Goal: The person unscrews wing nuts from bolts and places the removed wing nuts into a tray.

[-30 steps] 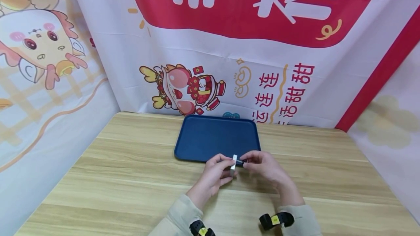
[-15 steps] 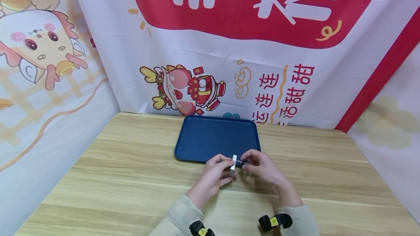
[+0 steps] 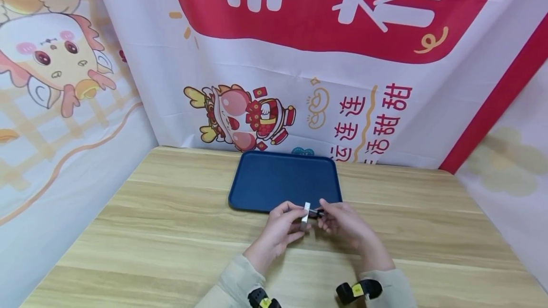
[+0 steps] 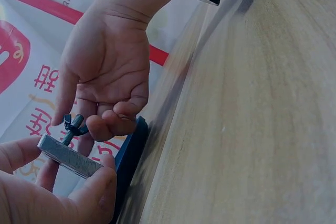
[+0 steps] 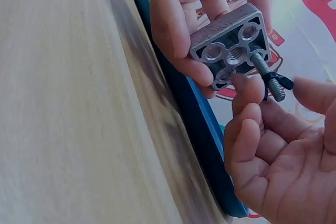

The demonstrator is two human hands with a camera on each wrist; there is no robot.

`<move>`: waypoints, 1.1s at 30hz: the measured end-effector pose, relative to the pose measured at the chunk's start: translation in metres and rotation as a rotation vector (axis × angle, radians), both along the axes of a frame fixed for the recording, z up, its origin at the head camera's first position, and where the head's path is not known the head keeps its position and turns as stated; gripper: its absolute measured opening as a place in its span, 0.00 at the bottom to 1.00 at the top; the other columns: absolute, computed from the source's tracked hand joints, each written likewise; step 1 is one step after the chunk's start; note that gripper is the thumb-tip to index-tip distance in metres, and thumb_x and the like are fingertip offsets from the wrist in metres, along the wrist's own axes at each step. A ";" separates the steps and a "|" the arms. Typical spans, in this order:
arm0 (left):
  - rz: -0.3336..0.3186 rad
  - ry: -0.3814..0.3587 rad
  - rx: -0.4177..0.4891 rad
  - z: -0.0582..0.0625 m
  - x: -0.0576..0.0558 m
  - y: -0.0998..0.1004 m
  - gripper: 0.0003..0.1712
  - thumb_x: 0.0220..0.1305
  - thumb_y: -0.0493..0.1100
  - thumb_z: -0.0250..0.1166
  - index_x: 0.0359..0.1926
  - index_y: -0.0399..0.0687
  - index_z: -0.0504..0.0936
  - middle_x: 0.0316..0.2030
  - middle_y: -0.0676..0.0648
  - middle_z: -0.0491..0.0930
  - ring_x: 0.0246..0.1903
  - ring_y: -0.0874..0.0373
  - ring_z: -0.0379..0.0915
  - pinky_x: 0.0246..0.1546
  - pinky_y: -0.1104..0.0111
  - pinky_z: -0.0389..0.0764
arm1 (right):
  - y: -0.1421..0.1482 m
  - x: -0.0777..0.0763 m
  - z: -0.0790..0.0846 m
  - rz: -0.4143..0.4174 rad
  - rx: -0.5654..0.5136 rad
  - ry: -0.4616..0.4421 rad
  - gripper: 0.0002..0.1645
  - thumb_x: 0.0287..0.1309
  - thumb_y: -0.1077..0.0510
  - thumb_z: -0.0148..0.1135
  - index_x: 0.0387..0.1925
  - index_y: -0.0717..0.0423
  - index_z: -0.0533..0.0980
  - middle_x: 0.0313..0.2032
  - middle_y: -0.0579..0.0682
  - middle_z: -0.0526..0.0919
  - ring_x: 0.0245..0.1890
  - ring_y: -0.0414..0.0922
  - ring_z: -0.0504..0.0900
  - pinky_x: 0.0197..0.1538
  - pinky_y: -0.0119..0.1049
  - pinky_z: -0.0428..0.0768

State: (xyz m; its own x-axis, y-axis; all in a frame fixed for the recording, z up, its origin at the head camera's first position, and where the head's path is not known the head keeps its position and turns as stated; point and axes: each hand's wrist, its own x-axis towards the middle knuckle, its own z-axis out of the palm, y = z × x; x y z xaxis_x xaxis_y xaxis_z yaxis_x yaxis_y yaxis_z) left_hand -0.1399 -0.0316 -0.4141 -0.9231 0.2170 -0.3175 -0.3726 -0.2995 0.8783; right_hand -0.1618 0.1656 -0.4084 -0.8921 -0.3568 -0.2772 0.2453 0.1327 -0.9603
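My left hand [image 3: 276, 229] grips a small square metal block [image 5: 234, 55] by its edges, with round holes and a threaded centre hole on the face seen in the right wrist view. A threaded bolt [image 5: 259, 64] stands out from one corner hole. On the bolt sits a black wing nut [image 5: 285, 81], partway along the thread. My right hand [image 3: 348, 225] is at the wing nut, its thumb tip at one wing and curled fingers on the other side. Both hands are over the table, at the near edge of the blue tray [image 3: 282, 179].
The flat tray lies at the back of the wood-grain table [image 3: 180, 241], against a printed cloth backdrop [image 3: 265, 61]. Another printed cloth [image 3: 73, 156] hangs along the left side. Black straps with yellow labels [image 3: 357, 290] are on both wrists.
The right hand's fingers have shifted around the wing nut, the index finger lifting and the others curling below. My left hand keeps the block in nearly the same place.
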 end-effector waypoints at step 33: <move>0.001 -0.005 0.012 0.003 0.000 0.001 0.06 0.65 0.43 0.66 0.38 0.50 0.77 0.41 0.44 0.85 0.32 0.58 0.85 0.46 0.56 0.83 | 0.001 0.001 0.004 0.018 0.262 0.274 0.13 0.63 0.63 0.64 0.48 0.60 0.78 0.37 0.53 0.80 0.36 0.48 0.76 0.40 0.39 0.77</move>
